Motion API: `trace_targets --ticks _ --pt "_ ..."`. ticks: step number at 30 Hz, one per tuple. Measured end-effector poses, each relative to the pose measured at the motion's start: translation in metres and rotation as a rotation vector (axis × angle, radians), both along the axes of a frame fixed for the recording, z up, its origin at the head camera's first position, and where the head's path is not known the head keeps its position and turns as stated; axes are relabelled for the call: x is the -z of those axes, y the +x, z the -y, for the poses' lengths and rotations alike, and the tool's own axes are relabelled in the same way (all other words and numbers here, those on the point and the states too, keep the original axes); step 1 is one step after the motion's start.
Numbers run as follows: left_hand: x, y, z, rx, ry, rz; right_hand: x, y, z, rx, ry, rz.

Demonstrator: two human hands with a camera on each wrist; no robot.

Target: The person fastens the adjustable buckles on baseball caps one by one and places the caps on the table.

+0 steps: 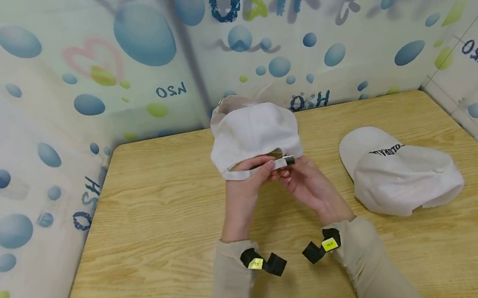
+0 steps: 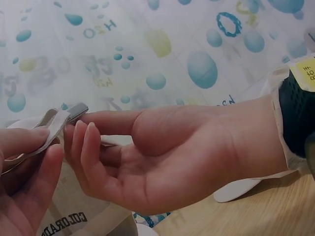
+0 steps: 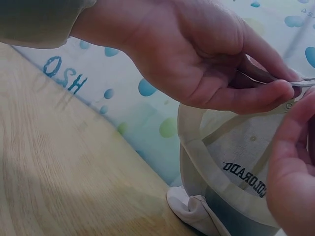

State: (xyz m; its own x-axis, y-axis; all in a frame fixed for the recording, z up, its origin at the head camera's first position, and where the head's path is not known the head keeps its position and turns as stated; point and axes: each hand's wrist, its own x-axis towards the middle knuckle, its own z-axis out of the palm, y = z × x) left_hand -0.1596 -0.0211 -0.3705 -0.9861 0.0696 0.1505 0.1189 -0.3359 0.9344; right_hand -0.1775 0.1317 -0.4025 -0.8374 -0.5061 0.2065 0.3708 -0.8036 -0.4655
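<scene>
A white baseball cap (image 1: pixel 254 125) is held up near the far edge of the table, its back opening towards me. Across that opening runs a strap (image 1: pixel 242 173) with a metal buckle (image 1: pixel 289 160) at its right. My left hand (image 1: pixel 243 197) pinches the strap between thumb and fingers, the fingers partly inside the opening. The fingertips of my right hand (image 1: pixel 316 191) pinch the strap at the buckle, also seen in the left wrist view with the buckle (image 2: pixel 78 111). Dark COLORADO lettering (image 3: pixel 243 178) shows on the cap in the right wrist view.
A second white cap (image 1: pixel 401 177) with dark lettering lies on its side at the right of the wooden table (image 1: pixel 156 237). A pale greyish fabric thing (image 1: pixel 229 104) is partly hidden behind the held cap. Bubble-patterned sheeting (image 1: pixel 149 100) stands behind the table and at both sides.
</scene>
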Motion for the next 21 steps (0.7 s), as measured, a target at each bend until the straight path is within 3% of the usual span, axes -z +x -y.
trace_targets --ticks 6,14,21 --pt "-0.0012 0.0001 0.0 -0.024 -0.007 0.007 -0.0004 -0.0002 -0.0009 -0.022 -0.051 -0.007" --pt "-0.0011 0.0 0.0003 -0.016 -0.026 -0.008 -0.0004 -0.0007 -0.002 -0.021 -0.037 -0.009" --pt "-0.0023 0.0006 0.0003 -0.022 -0.042 -0.002 -0.0027 -0.0011 -0.0032 0.035 0.051 0.002"
